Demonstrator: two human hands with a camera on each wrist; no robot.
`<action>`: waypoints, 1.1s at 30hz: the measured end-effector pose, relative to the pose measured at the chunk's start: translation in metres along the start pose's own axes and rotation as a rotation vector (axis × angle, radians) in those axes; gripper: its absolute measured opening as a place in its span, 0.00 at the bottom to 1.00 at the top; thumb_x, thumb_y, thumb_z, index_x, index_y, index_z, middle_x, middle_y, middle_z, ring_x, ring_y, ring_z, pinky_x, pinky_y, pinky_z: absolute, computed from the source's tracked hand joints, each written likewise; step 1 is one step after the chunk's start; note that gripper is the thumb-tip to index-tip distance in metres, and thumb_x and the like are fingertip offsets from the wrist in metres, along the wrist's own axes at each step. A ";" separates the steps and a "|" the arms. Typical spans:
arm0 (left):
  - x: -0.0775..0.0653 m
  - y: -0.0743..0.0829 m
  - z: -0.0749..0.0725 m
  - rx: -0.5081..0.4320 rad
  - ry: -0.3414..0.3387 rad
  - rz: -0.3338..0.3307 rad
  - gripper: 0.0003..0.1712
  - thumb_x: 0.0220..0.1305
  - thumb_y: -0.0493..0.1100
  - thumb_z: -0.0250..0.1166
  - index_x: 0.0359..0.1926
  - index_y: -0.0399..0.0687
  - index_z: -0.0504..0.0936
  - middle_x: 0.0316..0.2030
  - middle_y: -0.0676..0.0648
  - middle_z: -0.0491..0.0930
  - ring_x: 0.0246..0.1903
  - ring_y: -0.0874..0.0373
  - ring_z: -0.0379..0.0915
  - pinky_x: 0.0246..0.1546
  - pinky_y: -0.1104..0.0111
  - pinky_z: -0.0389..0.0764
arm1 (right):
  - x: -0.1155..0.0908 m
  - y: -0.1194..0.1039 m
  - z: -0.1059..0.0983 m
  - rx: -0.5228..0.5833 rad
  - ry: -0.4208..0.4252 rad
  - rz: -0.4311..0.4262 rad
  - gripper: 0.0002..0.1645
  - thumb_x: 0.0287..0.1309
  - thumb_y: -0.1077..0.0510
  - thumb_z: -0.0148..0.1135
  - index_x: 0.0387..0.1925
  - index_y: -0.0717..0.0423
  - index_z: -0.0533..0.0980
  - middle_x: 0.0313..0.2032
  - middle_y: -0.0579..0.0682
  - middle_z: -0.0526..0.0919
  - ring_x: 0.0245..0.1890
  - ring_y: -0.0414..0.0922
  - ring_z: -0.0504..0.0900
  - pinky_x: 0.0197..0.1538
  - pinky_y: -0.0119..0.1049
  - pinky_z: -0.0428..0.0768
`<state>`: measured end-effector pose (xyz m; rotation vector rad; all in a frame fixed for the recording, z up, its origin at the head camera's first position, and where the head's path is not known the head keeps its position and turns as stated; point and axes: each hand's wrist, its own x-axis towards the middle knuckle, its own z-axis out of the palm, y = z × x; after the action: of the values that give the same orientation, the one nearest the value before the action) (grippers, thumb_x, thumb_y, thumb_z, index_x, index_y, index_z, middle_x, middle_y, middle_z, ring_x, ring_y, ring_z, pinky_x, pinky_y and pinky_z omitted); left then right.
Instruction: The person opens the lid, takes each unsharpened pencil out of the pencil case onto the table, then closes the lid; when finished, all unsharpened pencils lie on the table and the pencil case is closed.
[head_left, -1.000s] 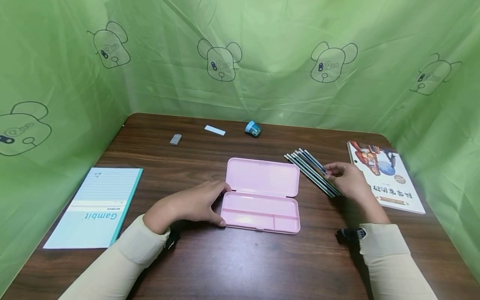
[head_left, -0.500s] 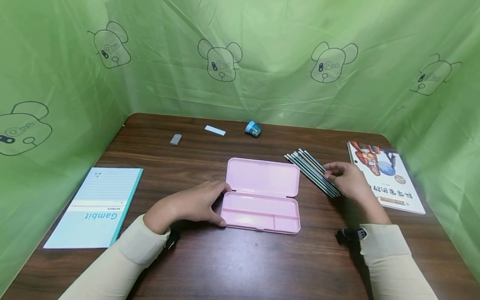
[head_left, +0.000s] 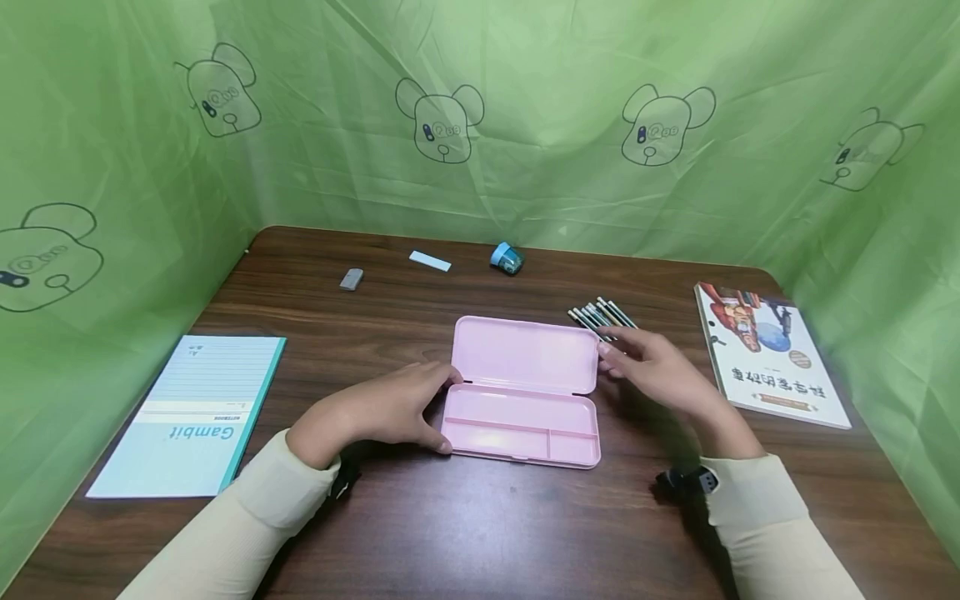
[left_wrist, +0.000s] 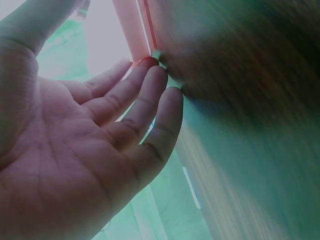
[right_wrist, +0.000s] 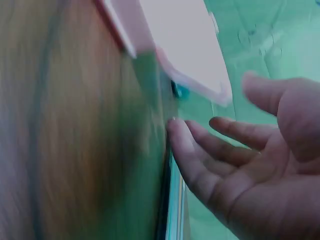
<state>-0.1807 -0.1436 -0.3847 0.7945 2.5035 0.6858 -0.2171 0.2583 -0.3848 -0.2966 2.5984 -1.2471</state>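
A pink pencil case (head_left: 525,354) lies with its lid raised back, and its divided tray holds nothing. My left hand (head_left: 382,408) rests against the case's left side, thumb at the front corner and fingers near the hinge. In the left wrist view those fingers (left_wrist: 150,95) are loosely extended and touch the pink edge. My right hand (head_left: 660,367) is beside the lid's right edge, holding nothing; whether it touches the lid is hard to tell. Several pencils (head_left: 592,316) lie behind it, partly hidden. The right wrist view shows the spread hand (right_wrist: 250,165) by the pale lid (right_wrist: 185,45).
A grey eraser (head_left: 351,279), a pale blue strip (head_left: 431,261) and a blue sharpener (head_left: 507,258) lie along the back of the brown table (head_left: 495,533). At the left is a notebook (head_left: 187,417), at the right a white picture-covered book (head_left: 772,358). Green curtains surround the table.
My right hand has left the pencils' near ends and moved left to the lid's right edge. The pencils shifted slightly together earlier. My left hand and the case have stayed still.
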 end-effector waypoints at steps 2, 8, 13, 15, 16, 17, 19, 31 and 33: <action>0.000 0.000 0.000 0.005 0.003 0.002 0.45 0.59 0.55 0.88 0.69 0.45 0.75 0.67 0.45 0.81 0.70 0.48 0.76 0.76 0.49 0.75 | -0.001 -0.008 0.007 0.064 -0.055 -0.015 0.36 0.87 0.49 0.57 0.82 0.66 0.66 0.62 0.69 0.86 0.54 0.52 0.93 0.57 0.37 0.90; -0.001 0.001 0.002 0.021 0.032 -0.017 0.43 0.57 0.56 0.88 0.63 0.43 0.74 0.58 0.44 0.81 0.61 0.50 0.77 0.69 0.51 0.77 | -0.011 -0.028 0.013 0.184 -0.078 -0.090 0.27 0.90 0.52 0.50 0.75 0.67 0.71 0.60 0.70 0.83 0.58 0.51 0.89 0.60 0.44 0.90; -0.002 0.003 0.003 0.039 0.060 -0.047 0.43 0.59 0.60 0.86 0.58 0.42 0.72 0.53 0.44 0.80 0.54 0.52 0.76 0.63 0.54 0.79 | -0.026 -0.043 0.018 0.001 0.010 -0.149 0.22 0.91 0.51 0.49 0.58 0.61 0.83 0.51 0.58 0.89 0.54 0.46 0.86 0.61 0.41 0.88; -0.003 0.005 0.002 0.060 0.067 -0.060 0.43 0.60 0.61 0.86 0.58 0.41 0.71 0.51 0.45 0.80 0.52 0.52 0.77 0.61 0.54 0.80 | -0.031 -0.046 0.026 -0.094 0.049 -0.161 0.20 0.90 0.50 0.51 0.53 0.56 0.86 0.47 0.53 0.91 0.50 0.45 0.86 0.57 0.42 0.87; -0.003 0.006 0.002 0.072 0.072 -0.066 0.43 0.59 0.61 0.86 0.57 0.41 0.71 0.50 0.45 0.81 0.51 0.52 0.77 0.60 0.53 0.81 | -0.032 -0.047 0.030 -0.139 0.062 -0.163 0.19 0.89 0.50 0.52 0.50 0.54 0.86 0.43 0.50 0.91 0.47 0.44 0.85 0.54 0.42 0.86; -0.004 0.007 0.001 0.088 0.078 -0.072 0.44 0.59 0.62 0.86 0.58 0.41 0.71 0.50 0.45 0.81 0.51 0.52 0.78 0.60 0.53 0.81 | -0.033 -0.048 0.035 -0.187 0.074 -0.164 0.18 0.88 0.50 0.55 0.47 0.52 0.86 0.40 0.49 0.89 0.43 0.44 0.84 0.50 0.42 0.84; -0.005 0.011 0.000 0.117 0.085 -0.091 0.48 0.58 0.63 0.86 0.63 0.39 0.71 0.54 0.43 0.82 0.56 0.50 0.80 0.64 0.51 0.81 | -0.034 -0.050 0.046 -0.279 0.086 -0.181 0.16 0.86 0.49 0.59 0.42 0.51 0.85 0.34 0.46 0.86 0.37 0.43 0.81 0.45 0.42 0.82; 0.016 0.059 0.023 0.304 -0.067 -0.117 0.53 0.81 0.79 0.47 0.93 0.63 0.43 0.91 0.39 0.43 0.89 0.31 0.41 0.83 0.30 0.58 | -0.028 -0.045 0.093 -0.664 -0.048 -0.138 0.45 0.85 0.29 0.48 0.87 0.50 0.61 0.83 0.73 0.62 0.82 0.81 0.58 0.73 0.88 0.61; 0.016 0.061 0.027 0.333 -0.086 -0.141 0.52 0.81 0.79 0.45 0.93 0.65 0.42 0.92 0.41 0.41 0.90 0.31 0.39 0.84 0.31 0.57 | -0.027 -0.045 0.095 -0.661 -0.077 -0.111 0.48 0.85 0.27 0.45 0.90 0.48 0.56 0.85 0.73 0.57 0.84 0.82 0.53 0.74 0.89 0.57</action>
<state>-0.1532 -0.0812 -0.3756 0.7300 2.5983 0.1837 -0.1594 0.1685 -0.4033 -0.5934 2.8751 -0.3478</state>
